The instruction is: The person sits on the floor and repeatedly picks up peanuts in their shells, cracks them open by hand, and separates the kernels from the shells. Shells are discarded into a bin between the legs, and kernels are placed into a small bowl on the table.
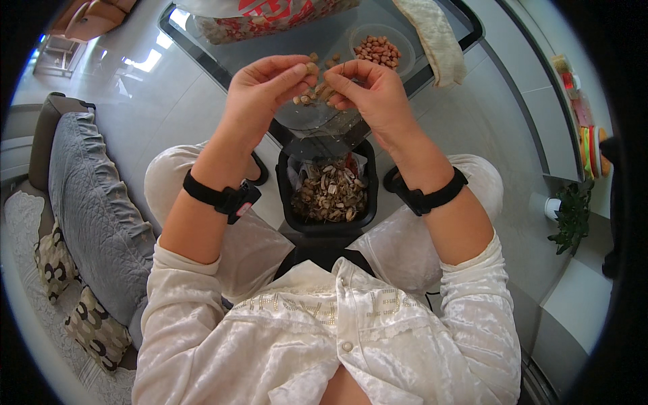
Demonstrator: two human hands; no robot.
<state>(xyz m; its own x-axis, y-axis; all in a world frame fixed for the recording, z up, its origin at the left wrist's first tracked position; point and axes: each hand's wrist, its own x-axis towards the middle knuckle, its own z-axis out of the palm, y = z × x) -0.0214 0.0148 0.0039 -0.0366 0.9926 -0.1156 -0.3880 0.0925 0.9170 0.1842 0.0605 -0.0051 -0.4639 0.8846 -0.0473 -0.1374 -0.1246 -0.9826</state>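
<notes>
My left hand (271, 83) pinches an unshelled peanut (311, 69) between thumb and fingertips. Close beside it, my right hand (372, 88) has its thumb and index finger pressed together, and a thin dry stem (343, 68) pokes up from between them. Below and between both hands, several unshelled peanuts (306, 97) lie near the front edge of the glass-topped table (283, 45). Beyond my right hand stands a clear plastic bowl (409, 54) with shelled reddish-brown peanut kernels (378, 49) in it.
Under the table edge, between my knees, a black bin (372, 212) holds peanut shells (331, 190). A large printed plastic bag (273, 25) lies at the back of the table. A cream cloth (440, 45) drapes over its right edge. A sofa with a grey-blue cushion (96, 217) is at left.
</notes>
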